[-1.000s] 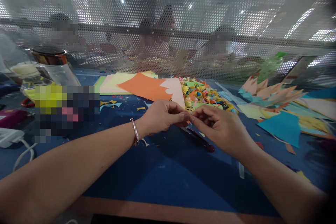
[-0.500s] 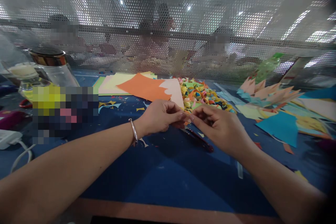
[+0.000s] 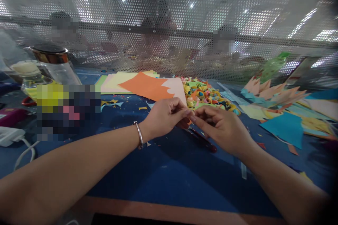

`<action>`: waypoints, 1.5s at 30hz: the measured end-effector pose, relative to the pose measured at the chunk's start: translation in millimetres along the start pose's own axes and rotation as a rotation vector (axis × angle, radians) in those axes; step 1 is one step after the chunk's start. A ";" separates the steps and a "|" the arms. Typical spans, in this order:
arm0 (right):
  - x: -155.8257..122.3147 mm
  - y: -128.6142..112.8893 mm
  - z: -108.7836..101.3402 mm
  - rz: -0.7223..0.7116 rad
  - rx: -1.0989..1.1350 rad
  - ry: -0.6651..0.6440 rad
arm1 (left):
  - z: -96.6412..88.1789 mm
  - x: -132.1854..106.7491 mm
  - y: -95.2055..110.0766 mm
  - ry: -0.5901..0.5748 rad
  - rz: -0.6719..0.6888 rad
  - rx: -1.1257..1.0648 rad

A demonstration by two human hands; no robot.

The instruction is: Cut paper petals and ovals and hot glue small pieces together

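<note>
My left hand (image 3: 166, 117), with a silver bangle at its wrist, is closed in a pinch over the middle of the blue table. Fingertip to fingertip with it, my right hand (image 3: 224, 126) is pinched too. Whatever lies between the fingers is small and hidden by them. Beneath the hands lies a slim dark red tool (image 3: 204, 141), partly covered. Just beyond them is a heap of small folded colored paper pieces (image 3: 206, 95). An orange paper sheet (image 3: 145, 86) with a scalloped edge overlaps a pale pink sheet (image 3: 178, 91) behind my left hand.
More paper sheets (image 3: 116, 83) are stacked at the back left. Jars (image 3: 56, 65) and a white plug (image 3: 12, 136) stand left. Pointed paper shapes (image 3: 271, 93), a blue paper piece (image 3: 283, 128) and a green bottle (image 3: 277, 65) are right. A perforated metal screen (image 3: 179, 49) closes the back.
The view has shifted slightly. My hands stay pinched together, with the fingertips a little closer; the small pinkish bit seen between them before is now hidden.
</note>
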State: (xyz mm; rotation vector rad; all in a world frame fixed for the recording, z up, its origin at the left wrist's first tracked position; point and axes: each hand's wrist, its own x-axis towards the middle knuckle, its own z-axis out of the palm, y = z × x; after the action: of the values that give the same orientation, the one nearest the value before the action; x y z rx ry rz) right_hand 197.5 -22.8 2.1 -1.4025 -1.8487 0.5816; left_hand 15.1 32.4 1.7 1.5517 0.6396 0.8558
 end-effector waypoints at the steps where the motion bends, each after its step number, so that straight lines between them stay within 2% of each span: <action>1: 0.2 -1.0 -0.2 0.006 0.019 -0.005 | 0.6 -0.6 -0.3 -0.003 0.023 0.013; 5: 1.5 -6.0 -2.1 0.027 0.061 -0.013 | 3.1 -3.0 1.2 0.001 0.082 0.019; 8: 2.2 -8.8 -3.8 0.039 0.074 -0.028 | 4.2 -3.0 2.1 -0.015 0.068 -0.022; 20: 2.5 -6.7 -3.9 0.013 0.066 -0.018 | -1.6 0.7 6.2 -0.106 -0.165 -0.156; 27: 3.2 -7.4 -5.8 0.014 0.023 -0.025 | -2.1 -1.1 11.1 -0.053 -0.332 -0.285; 31: 6.3 0.4 -8.4 0.004 -0.078 -0.062 | -5.9 1.6 4.9 -0.011 -0.309 -0.260; 35: 9.2 12.1 -10.3 0.011 -0.345 -0.215 | -6.8 4.3 0.2 0.063 -0.263 -0.212; 38: 8.5 16.6 -10.6 0.022 -0.492 -0.309 | -6.3 5.3 -0.6 0.071 -0.274 -0.182; 40: 7.0 17.5 -10.5 0.002 -0.522 -0.335 | -6.4 5.7 -1.4 0.076 -0.269 -0.180; 45: 4.9 18.6 -8.7 -0.024 -0.551 -0.337 | -8.0 5.8 -4.0 0.122 -0.153 -0.208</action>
State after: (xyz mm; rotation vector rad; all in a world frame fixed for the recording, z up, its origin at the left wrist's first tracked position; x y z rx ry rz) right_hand 215.1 -13.2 -4.5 -1.7037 -2.4194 0.3170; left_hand 12.2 42.4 -1.0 1.2548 0.7238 0.8759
